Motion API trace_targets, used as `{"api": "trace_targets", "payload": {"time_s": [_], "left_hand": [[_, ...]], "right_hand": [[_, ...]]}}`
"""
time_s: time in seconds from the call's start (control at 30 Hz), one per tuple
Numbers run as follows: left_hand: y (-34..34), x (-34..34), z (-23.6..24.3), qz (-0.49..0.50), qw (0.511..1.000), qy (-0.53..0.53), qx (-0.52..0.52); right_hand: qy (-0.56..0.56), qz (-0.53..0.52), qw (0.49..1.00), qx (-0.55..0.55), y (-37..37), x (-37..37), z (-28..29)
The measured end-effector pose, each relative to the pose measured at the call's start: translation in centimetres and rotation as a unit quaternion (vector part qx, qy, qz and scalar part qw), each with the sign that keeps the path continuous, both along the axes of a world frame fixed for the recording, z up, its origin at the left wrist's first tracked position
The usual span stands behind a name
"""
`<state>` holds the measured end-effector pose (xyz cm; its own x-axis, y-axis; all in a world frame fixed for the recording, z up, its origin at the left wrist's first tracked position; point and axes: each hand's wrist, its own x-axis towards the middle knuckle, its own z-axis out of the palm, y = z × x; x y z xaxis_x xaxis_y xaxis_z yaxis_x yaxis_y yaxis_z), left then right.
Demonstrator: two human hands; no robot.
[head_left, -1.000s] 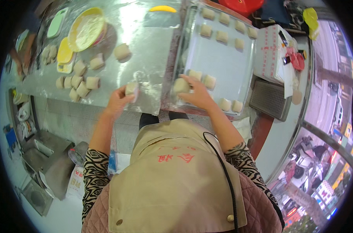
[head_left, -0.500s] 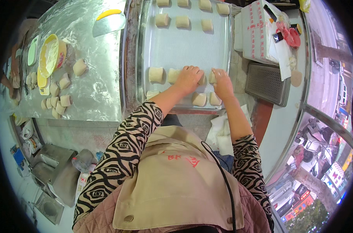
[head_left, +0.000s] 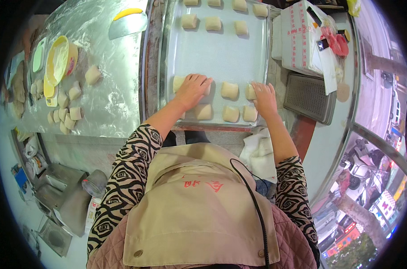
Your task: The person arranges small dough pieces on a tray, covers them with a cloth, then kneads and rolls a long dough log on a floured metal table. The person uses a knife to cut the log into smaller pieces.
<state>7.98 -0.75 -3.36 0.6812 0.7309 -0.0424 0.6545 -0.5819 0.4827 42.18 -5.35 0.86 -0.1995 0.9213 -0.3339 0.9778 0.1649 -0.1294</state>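
The tray at twelve o'clock is part-filled with dough pieces, left hand curled over one, right hand fingering another, grips unclear; others remain on the table, nine-to-ten o'clock.

The tray I watch remotely lies right of the table, dough pieces at its near and far ends, a carton to its right.

The beige apron bore red characters, seemingly metal studs and, right, a black cord, over pink quilting and black-patterned sleeves.
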Motion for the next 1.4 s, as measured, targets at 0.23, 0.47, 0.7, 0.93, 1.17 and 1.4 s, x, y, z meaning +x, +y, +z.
{"api": "trace_targets", "payload": {"time_s": [0.23,0.47,0.7,0.93,1.17,1.4], "left_hand": [[-0.9,-0.6,-0.7,0.061,0.997,-0.02,0.038],[0.5,0.3,-1.6,0.052,0.998,-0.018,0.02],[-0.1,-4.9,0.7,0.107,0.994,-0.018,-0.006],[1.3,-8.4,0.1,0.045,0.999,0.004,-0.026],[1.4,-7.6,0.5,0.102,0.994,-0.031,0.033],[-1.4,-10.3,3.9,0.139,0.977,-0.144,-0.071]], "right_hand": [[0.102,0.028,0.993,0.049,0.6,-6.5,-0.4],[0.084,0.027,0.996,-0.023,3.1,-8.8,-2.2],[0.112,0.054,0.991,0.05,3.1,-12.3,0.1],[0.117,0.062,0.991,-0.002,4.5,-17.9,-2.9],[0.234,0.06,0.969,0.058,3.2,-15.4,-1.3],[-0.055,-0.05,0.997,-0.012,1.0,-2.9,1.9]]}}
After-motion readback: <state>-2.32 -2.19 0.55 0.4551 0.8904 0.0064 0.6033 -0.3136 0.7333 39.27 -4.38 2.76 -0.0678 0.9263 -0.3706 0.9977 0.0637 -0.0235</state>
